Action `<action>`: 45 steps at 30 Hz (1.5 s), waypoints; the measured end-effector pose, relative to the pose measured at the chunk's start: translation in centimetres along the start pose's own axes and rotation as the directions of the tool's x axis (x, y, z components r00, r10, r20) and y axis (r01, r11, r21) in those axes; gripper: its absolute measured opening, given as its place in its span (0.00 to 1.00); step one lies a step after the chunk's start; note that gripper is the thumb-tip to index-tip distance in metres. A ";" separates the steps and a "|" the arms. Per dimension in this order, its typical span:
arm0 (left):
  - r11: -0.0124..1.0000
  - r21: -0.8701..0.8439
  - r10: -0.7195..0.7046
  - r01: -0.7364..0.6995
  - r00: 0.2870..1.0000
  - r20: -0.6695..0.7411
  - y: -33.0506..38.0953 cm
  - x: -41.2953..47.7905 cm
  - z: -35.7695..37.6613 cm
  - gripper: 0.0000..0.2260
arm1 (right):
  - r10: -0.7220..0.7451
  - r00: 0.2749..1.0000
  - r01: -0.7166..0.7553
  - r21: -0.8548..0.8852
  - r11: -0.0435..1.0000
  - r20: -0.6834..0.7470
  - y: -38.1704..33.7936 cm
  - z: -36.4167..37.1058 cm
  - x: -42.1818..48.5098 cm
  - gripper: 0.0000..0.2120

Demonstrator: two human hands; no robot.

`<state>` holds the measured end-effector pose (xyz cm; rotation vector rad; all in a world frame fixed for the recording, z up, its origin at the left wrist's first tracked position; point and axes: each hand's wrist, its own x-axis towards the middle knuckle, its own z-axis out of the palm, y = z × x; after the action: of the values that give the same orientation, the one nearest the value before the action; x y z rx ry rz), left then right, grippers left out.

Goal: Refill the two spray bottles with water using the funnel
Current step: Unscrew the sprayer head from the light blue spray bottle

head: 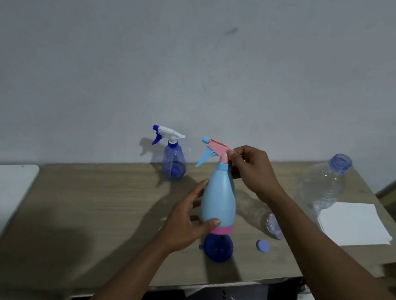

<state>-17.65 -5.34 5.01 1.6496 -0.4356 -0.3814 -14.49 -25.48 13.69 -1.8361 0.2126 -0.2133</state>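
- White board (2,200) at 9 o'clock of the frame, its edge against the left end of the wooden worktop (87,214).
- Clear blue spray bottle (174,164) stands upright at the back of the worktop by the wall, at 11 o'clock of the hands. White and blue trigger top is on, nozzle pointing to 9 o'clock. No hand touches it.
- Left hand (189,222) wraps the lower body of the light-blue spray bottle (219,197), w/ fingers spread along its left side and thumb on the front just above the pink base band.
- That bottle sits mid-frame, near upright w/ a slight lean to 1 o'clock. Its pink trigger top is on, nozzle twd 10 o'clock.
- Blue funnel (217,248) lies on the worktop at 6 o'clock of the bottle, partly hidden by the bottle's base.
- Right hand (252,170) pinches the same bottle at the neck, just under the pink top, fingertips closed on it.
- Small blue cap (262,245) lies at 3 o'clock of the funnel, apart from it.
- Clear water bottle (322,185) at 3 o'clock of the hands has an open mouth, leaning twd 1 o'clock.
- White paper stack (352,224) lies at 5 o'clock of the water bottle, near the worktop's right edge.
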 end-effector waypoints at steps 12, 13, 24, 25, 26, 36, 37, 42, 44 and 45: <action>0.991 0.017 0.135 -0.135 0.991 0.005 8.4 -6.5 2.6 0.41 | -0.172 0.961 0.142 0.149 0.979 0.214 -7.2 -4.0 -8.2 0.04; 0.989 0.032 0.144 -0.144 0.990 0.001 8.8 -6.8 2.7 0.41 | -0.174 0.959 0.141 0.154 0.978 0.226 -7.5 -4.2 -8.6 0.05; 0.983 0.101 0.161 -0.153 0.984 -0.075 10.9 -9.3 4.3 0.43 | -0.245 0.966 0.230 0.167 0.959 0.078 -8.9 -3.7 -11.2 0.06; 0.981 0.109 0.167 -0.159 0.983 -0.076 11.0 -9.5 4.4 0.43 | -0.238 0.968 0.218 0.202 0.955 0.080 -8.9 -3.7 -11.4 0.06; 0.980 0.111 0.171 -0.162 0.982 -0.078 11.1 -9.6 4.4 0.43 | -0.231 0.969 0.203 0.251 0.946 0.086 -8.9 -3.8 -11.5 0.07; 0.976 0.098 0.204 -0.197 0.976 -0.074 12.1 -9.9 4.3 0.43 | -0.300 0.947 0.265 0.249 0.932 0.118 -9.9 -4.6 -11.9 0.07; 0.975 0.107 0.203 -0.195 0.977 -0.069 12.1 -9.8 4.3 0.43 | -0.302 0.947 0.268 0.251 0.930 0.108 -9.9 -4.6 -11.8 0.07; 0.972 0.130 0.206 -0.195 0.976 -0.077 11.8 -9.4 3.9 0.44 | -0.286 0.945 0.227 0.314 0.922 0.156 -10.1 -4.8 -11.7 0.09; 0.971 0.136 0.205 -0.194 0.976 -0.075 11.9 -9.3 3.8 0.44 | -0.305 0.941 0.257 0.282 0.924 0.143 -10.1 -4.8 -11.6 0.07; 0.971 0.139 0.206 -0.195 0.976 -0.074 11.9 -9.3 3.7 0.44 | -0.317 0.939 0.274 0.268 0.924 0.132 -10.1 -4.7 -11.6 0.07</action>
<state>-28.27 -5.26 16.38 1.7236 -0.5656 -0.1311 -26.49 -24.17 24.29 -1.6209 -0.2094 -0.2763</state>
